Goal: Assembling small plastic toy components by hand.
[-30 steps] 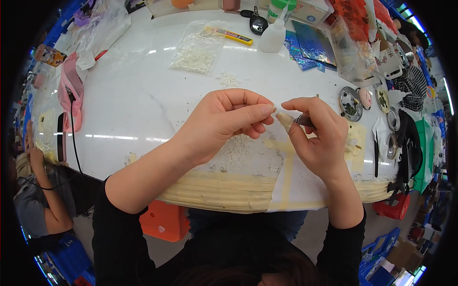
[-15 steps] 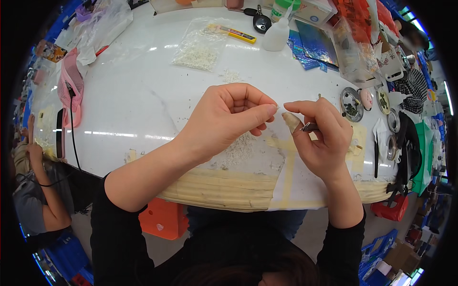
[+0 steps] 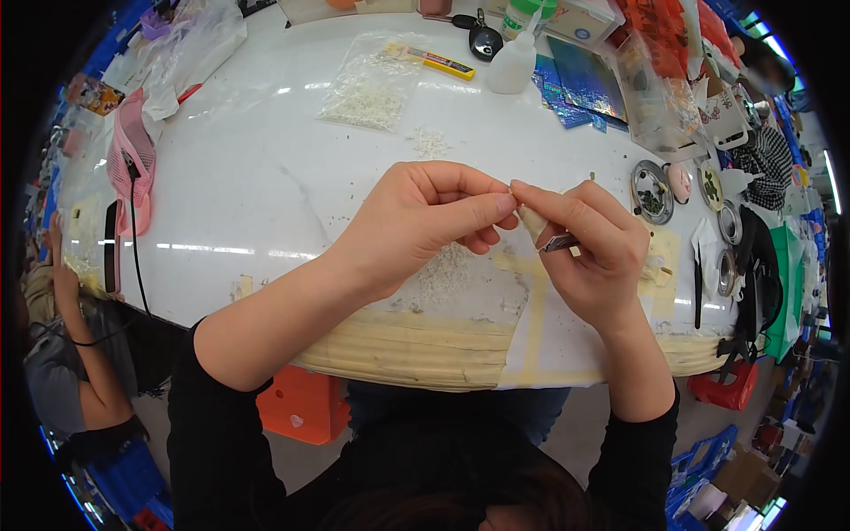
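Observation:
Over the near middle of the table, my left hand (image 3: 425, 217) pinches a tiny pale piece between thumb and index finger; most of the piece is hidden. Meeting it from the right is my right hand (image 3: 598, 248), its index fingertip touching or almost touching the left fingertips. Beige tape or a cot (image 3: 531, 223) covers the right thumb's tip. A small metal tool (image 3: 560, 242), blade-like, is held in the right hand; its exact kind cannot be made out. Below the left hand lies a heap of small white bits (image 3: 447, 273), and a smaller scatter (image 3: 429, 143) lies beyond it.
A clear bag of white bits (image 3: 363, 104), a slim yellow box (image 3: 447, 64), a white squeeze bottle (image 3: 512, 69) and a car key (image 3: 485, 42) lie at the back. Rightward are shiny blue sheets (image 3: 589, 80) and a round metal dish (image 3: 653, 195). A pink mesh pouch (image 3: 131, 168) lies left.
My right hand has moved left, and its index finger has come down against the left fingertips. The metal tool has shifted left with it. My left hand has barely moved.

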Tool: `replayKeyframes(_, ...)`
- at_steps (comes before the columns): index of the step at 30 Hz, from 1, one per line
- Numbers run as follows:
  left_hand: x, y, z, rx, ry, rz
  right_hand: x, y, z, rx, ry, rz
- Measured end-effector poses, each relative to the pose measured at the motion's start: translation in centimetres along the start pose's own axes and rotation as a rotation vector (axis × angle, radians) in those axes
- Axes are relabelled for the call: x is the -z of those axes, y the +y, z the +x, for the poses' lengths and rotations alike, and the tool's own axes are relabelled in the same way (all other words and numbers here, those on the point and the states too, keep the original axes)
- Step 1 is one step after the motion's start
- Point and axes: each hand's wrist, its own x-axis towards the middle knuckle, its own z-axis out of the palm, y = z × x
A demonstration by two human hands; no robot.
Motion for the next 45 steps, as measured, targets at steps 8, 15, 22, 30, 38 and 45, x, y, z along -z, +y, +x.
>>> replayKeyframes(8, 0.4, 0.2, 0.2, 0.014, -0.094, -0.008, 0.7, -0.5, 0.2, -0.064, -0.024, 0.136)
replayKeyframes(15, 0.4, 0.2, 0.4, 0.061, -0.1, -0.001, 0.8, -0.7, 0.1, -0.119, -0.029, 0.235)
replayKeyframes(22, -0.4, 0.4, -0.1, 0.03, 0.024, 0.076, 0.0, -0.8, -0.2, -0.082, 0.031, 0.094)
replayKeyframes(30, -0.5, 0.2, -0.4, -0.142, 0.027, 0.22, 0.3, -0.7, -0.1, -0.127, 0.009, 0.11)
replayKeyframes(38, -0.9, 0.1, -0.6, -0.176, 0.034, 0.215, 0.0, -0.8, -0.2, -0.099, 0.04, 0.106)
replayKeyframes(45, -0.7, -0.7, -0.3, -0.485, 0.059, 0.487, 0.3, -0.9, -0.1, -0.027, 0.047, 0.041)
